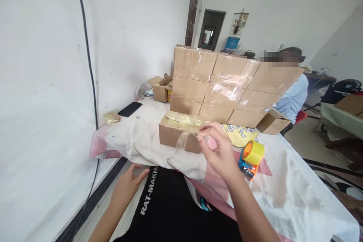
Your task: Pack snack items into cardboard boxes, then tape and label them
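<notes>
1. The right hand (pixel 219 151) is bent, with its thumb and fingertips pinched on a strip of clear tape (pixel 183 140).
2. The strip hangs across the front of a small brown cardboard box (pixel 169 135), close to the table's near edge. Shiny, yellowish tape runs along the top of this box.
3. The left hand (pixel 131 181) has nothing in it. Its thumb and fingers are spread apart, low down beside the black clothes (pixel 167 204).
4. To the right of the right hand is a blue and orange tape dispenser with a yellow roll (pixel 252 157).
5. Behind the small box stands a big stack of taped cardboard boxes (pixel 219 79). A yellow sheet with little labels (pixel 241 136) lies in front of it.
6. A black phone (pixel 129 109) lies on the white cloth (pixel 286 193), off to the left.
7. A person in a light blue shirt (pixel 297 94) is behind the stack, on the right.
</notes>
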A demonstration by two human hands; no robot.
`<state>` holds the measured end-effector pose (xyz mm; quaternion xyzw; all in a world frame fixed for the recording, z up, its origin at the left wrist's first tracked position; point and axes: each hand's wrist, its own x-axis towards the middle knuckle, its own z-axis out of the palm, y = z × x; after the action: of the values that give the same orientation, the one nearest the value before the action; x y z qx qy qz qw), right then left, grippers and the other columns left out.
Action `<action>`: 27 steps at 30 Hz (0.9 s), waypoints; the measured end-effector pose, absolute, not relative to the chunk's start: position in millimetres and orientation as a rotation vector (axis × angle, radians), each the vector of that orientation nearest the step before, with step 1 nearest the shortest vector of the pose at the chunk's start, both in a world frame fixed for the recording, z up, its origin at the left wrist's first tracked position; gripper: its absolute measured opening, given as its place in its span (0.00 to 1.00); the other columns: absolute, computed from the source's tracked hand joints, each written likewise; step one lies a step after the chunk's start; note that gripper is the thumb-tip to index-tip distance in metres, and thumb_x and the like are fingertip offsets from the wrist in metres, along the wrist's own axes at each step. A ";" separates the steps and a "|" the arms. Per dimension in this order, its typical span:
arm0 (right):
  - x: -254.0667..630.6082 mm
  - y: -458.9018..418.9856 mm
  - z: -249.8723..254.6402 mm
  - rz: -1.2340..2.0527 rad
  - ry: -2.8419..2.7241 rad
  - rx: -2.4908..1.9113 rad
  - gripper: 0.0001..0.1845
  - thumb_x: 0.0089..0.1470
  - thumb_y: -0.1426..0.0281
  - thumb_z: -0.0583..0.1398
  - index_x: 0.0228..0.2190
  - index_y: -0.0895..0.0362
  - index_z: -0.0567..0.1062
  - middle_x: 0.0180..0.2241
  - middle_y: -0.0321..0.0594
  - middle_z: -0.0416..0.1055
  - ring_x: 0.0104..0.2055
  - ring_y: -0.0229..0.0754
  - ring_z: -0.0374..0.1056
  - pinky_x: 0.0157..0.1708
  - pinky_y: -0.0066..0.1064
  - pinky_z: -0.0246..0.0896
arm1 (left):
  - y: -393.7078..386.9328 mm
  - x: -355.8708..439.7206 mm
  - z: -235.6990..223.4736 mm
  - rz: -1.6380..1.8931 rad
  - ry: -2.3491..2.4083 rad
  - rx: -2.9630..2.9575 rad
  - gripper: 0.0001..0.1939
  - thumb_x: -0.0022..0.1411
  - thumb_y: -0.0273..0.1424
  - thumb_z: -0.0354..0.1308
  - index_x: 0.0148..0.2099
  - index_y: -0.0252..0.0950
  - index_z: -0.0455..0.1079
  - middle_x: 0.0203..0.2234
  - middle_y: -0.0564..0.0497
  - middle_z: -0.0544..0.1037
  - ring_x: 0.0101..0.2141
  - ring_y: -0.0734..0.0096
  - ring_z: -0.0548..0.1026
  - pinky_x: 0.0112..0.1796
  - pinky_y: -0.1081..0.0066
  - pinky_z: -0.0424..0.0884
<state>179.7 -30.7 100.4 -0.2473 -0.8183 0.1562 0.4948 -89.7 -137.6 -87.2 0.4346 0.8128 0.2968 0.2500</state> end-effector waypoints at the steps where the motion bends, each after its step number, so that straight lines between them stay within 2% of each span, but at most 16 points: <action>1: 181.6 -25.1 114.3 0.409 -2.040 -0.608 0.05 0.62 0.72 0.60 0.32 0.53 0.74 0.43 0.42 0.71 0.48 0.46 0.70 0.48 0.39 0.63 | -141.8 -95.6 -95.9 0.811 2.203 1.152 0.28 0.58 0.59 0.50 0.45 0.40 0.67 0.13 0.58 0.62 0.23 0.57 0.70 0.30 0.68 0.58; 3: 178.4 -8.4 137.2 0.511 -2.198 -0.653 0.05 0.61 0.70 0.61 0.32 0.53 0.75 0.47 0.43 0.71 0.52 0.48 0.69 0.47 0.39 0.64 | -145.4 -102.6 -104.3 0.872 2.174 1.123 0.29 0.59 0.60 0.48 0.45 0.40 0.68 0.14 0.59 0.61 0.23 0.59 0.68 0.30 0.68 0.58; 6: 157.3 24.9 152.9 0.682 -2.451 -0.714 0.06 0.59 0.69 0.61 0.30 0.54 0.77 0.50 0.44 0.71 0.51 0.48 0.69 0.40 0.35 0.64 | -133.9 -102.8 -93.0 1.098 2.049 1.163 0.31 0.60 0.61 0.48 0.46 0.39 0.70 0.14 0.60 0.58 0.21 0.64 0.64 0.29 0.69 0.56; 9: 126.8 58.7 151.3 0.763 -2.575 -0.646 0.08 0.57 0.67 0.61 0.28 0.56 0.77 0.45 0.43 0.73 0.45 0.46 0.70 0.42 0.36 0.62 | -105.2 -94.0 -61.4 1.316 1.770 1.229 0.35 0.60 0.61 0.49 0.49 0.35 0.72 0.15 0.61 0.57 0.19 0.69 0.59 0.26 0.70 0.54; 11: 108.2 78.1 146.9 0.816 -2.597 -0.664 0.10 0.55 0.64 0.61 0.28 0.57 0.76 0.38 0.40 0.73 0.39 0.43 0.69 0.40 0.35 0.61 | -82.1 -85.1 -38.2 1.397 1.560 1.247 0.35 0.58 0.60 0.53 0.50 0.34 0.73 0.16 0.61 0.58 0.19 0.72 0.58 0.25 0.71 0.54; 13: 93.7 94.7 143.2 0.875 -2.616 -0.753 0.13 0.55 0.61 0.60 0.26 0.57 0.74 0.28 0.36 0.69 0.31 0.40 0.63 0.33 0.33 0.57 | -60.3 -75.6 -19.9 1.469 1.443 1.236 0.29 0.56 0.56 0.59 0.45 0.35 0.75 0.16 0.61 0.57 0.20 0.74 0.57 0.25 0.72 0.53; 15: 83.7 109.6 140.5 0.885 -2.628 -0.822 0.16 0.54 0.58 0.59 0.22 0.57 0.70 0.22 0.32 0.61 0.26 0.37 0.56 0.28 0.31 0.50 | -42.5 -67.7 -9.5 1.544 1.415 1.210 0.23 0.56 0.53 0.61 0.35 0.36 0.74 0.16 0.60 0.55 0.20 0.76 0.54 0.25 0.72 0.52; 18: 74.8 131.1 136.3 0.840 -2.641 -0.840 0.18 0.53 0.58 0.59 0.19 0.56 0.66 0.20 0.30 0.55 0.24 0.35 0.51 0.26 0.31 0.46 | -26.1 -60.0 -6.1 1.627 1.397 1.154 0.23 0.56 0.52 0.62 0.25 0.36 0.68 0.16 0.59 0.54 0.21 0.77 0.53 0.25 0.72 0.51; 23: 65.9 165.0 120.5 0.821 -2.668 -0.847 0.19 0.51 0.56 0.60 0.19 0.57 0.69 0.18 0.30 0.55 0.24 0.35 0.51 0.26 0.31 0.45 | -15.3 -46.1 -10.2 1.725 1.368 0.955 0.21 0.60 0.50 0.57 0.30 0.36 0.69 0.17 0.59 0.55 0.21 0.76 0.52 0.24 0.71 0.49; 27: 59.3 184.4 102.5 0.833 -2.671 -0.820 0.21 0.51 0.53 0.62 0.21 0.58 0.73 0.19 0.32 0.60 0.25 0.36 0.54 0.28 0.31 0.47 | -8.7 -32.4 -11.1 1.756 1.381 0.851 0.20 0.60 0.48 0.57 0.27 0.37 0.65 0.17 0.59 0.53 0.21 0.77 0.51 0.24 0.71 0.48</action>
<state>59.3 184.4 102.5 -0.2794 -0.9103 0.2839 0.1129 -32.4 -8.7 -11.1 0.3312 0.5375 0.6833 0.3667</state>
